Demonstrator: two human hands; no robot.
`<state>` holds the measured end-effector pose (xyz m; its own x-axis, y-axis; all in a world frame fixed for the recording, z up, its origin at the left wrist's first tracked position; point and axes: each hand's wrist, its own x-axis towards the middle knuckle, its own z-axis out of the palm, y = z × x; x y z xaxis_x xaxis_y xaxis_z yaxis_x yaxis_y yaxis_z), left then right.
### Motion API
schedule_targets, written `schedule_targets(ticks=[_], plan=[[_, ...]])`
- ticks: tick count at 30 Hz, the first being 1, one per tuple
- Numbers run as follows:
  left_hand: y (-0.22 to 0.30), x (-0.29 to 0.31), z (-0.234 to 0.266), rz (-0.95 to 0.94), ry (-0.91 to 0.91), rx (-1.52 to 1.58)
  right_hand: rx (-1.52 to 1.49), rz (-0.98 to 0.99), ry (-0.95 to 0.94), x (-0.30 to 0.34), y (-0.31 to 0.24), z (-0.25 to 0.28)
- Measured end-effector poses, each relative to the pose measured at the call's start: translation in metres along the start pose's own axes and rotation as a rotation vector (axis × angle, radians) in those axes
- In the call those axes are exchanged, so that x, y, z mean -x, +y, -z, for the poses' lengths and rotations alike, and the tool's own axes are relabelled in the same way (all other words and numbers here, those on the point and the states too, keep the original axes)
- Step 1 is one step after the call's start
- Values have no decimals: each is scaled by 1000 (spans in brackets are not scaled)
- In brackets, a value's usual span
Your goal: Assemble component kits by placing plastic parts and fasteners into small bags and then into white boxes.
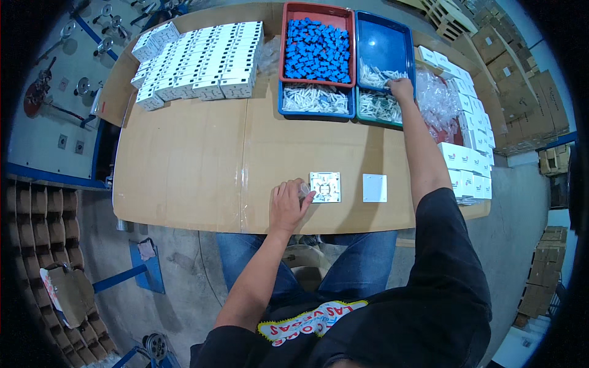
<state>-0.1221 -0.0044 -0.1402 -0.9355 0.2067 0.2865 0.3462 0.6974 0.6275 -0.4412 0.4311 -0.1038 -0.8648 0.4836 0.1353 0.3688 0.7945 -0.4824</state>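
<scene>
My left hand (287, 205) rests on the cardboard near the front edge, its fingers curled around a small translucent plastic piece (304, 189). Touching its fingertips, or almost, is a square white plate with a metal frame and open workings (325, 187). A plain white square cover (375, 187) lies flat to the right of that. My right arm stretches forward, and my right hand (402, 90) dips over the near edge of a blue tray (384, 40) with small white plastic pieces (373, 76) in it. Its fingers are bent together; what they pinch is too small to make out.
A red tray (286, 43) of blue parts sits left of the blue tray. Nearer stand a blue tray of white pieces (315, 99) and a green tray (378, 120). White boxes stand in rows at the left (208, 58) and right (469, 162), beside clear plastic bags (437, 101).
</scene>
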Motion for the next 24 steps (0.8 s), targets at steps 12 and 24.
schedule_targets(ticks=[12, 24], plan=[[-3, 7, 0, -6, 42, -60, -268, 67, 149, -4, 19, 4], [1, 0, 4, -73, 105, -33, -768, 64, -380, 247, -61, 17]])
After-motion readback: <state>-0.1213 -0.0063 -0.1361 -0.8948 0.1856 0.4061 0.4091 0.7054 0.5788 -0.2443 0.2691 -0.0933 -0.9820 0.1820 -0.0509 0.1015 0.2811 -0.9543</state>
